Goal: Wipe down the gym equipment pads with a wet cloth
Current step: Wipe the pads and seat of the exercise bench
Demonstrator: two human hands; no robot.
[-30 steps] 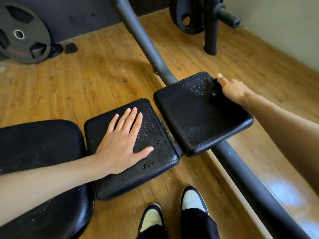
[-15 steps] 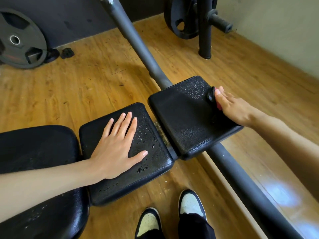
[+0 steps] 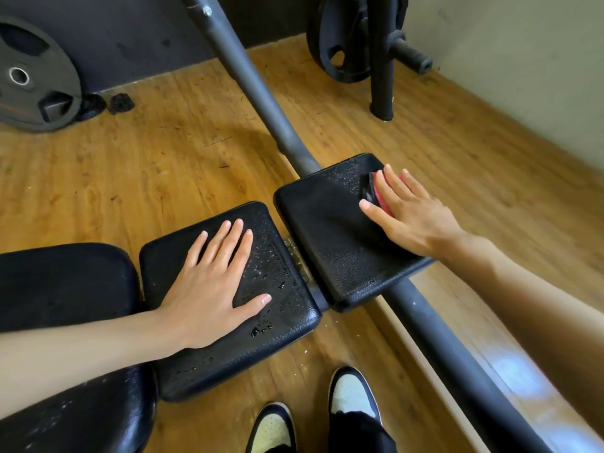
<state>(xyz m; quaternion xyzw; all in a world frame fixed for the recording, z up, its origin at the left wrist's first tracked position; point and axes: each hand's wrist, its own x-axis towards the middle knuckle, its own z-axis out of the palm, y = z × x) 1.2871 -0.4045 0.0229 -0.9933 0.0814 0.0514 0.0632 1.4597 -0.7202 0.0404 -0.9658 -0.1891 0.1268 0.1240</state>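
Two square black pads sit side by side on a grey steel bar. My left hand lies flat with straight fingers on the left pad, which carries water drops. My right hand presses flat on a dark and red cloth near the far right corner of the right pad. Most of the cloth is hidden under my fingers. That pad's far part is speckled with droplets.
A larger black bench pad lies at the left. A weight plate leans on the dark wall at far left. Another plate hangs on a black upright post at the back. My shoes stand on the wooden floor below the pads.
My right hand has slid the cloth toward me from the pad's far right corner, and its fingers have spread flat. My left hand has stayed on the left pad.
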